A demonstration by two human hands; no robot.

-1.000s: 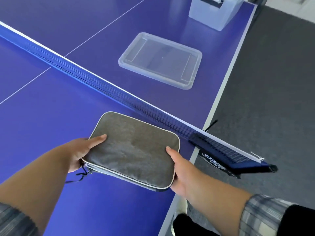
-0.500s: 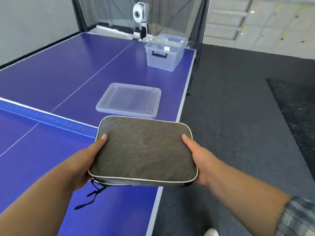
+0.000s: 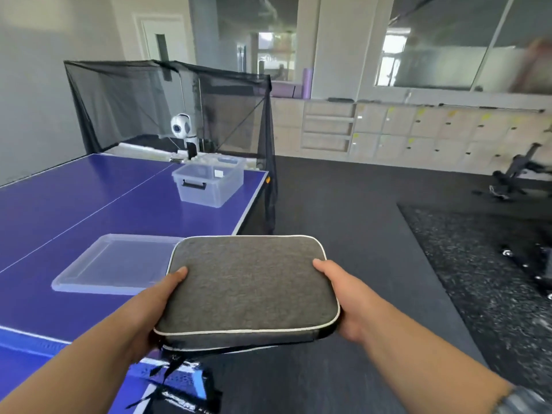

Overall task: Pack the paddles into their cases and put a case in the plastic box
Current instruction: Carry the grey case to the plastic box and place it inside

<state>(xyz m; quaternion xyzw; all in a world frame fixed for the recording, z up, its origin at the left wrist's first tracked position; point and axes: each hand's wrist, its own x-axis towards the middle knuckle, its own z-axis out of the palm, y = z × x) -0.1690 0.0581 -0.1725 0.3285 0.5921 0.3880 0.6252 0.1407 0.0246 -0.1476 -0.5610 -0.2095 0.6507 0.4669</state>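
Observation:
A grey fabric paddle case (image 3: 248, 285) with white piping is held flat in the air beside the blue table's right edge. My left hand (image 3: 155, 306) grips its left side and my right hand (image 3: 343, 297) grips its right side, thumbs on top. A black cord hangs from its near left corner. The clear plastic box (image 3: 209, 183) with a black handle stands open at the far right corner of the table. Its clear lid (image 3: 110, 264) lies flat on the table, just left of the case. No paddles are visible.
The blue table-tennis table (image 3: 74, 204) fills the left; its net post (image 3: 179, 386) is below the case. A white ball-feeding machine (image 3: 183, 130) and black catch net (image 3: 167, 106) stand at the far end. Dark floor lies to the right, with gym gear (image 3: 519, 174) far right.
Both hands have lifted the case off the table and carried it right and forward, past the net and beyond the table's edge. The view has tilted up toward the far end.

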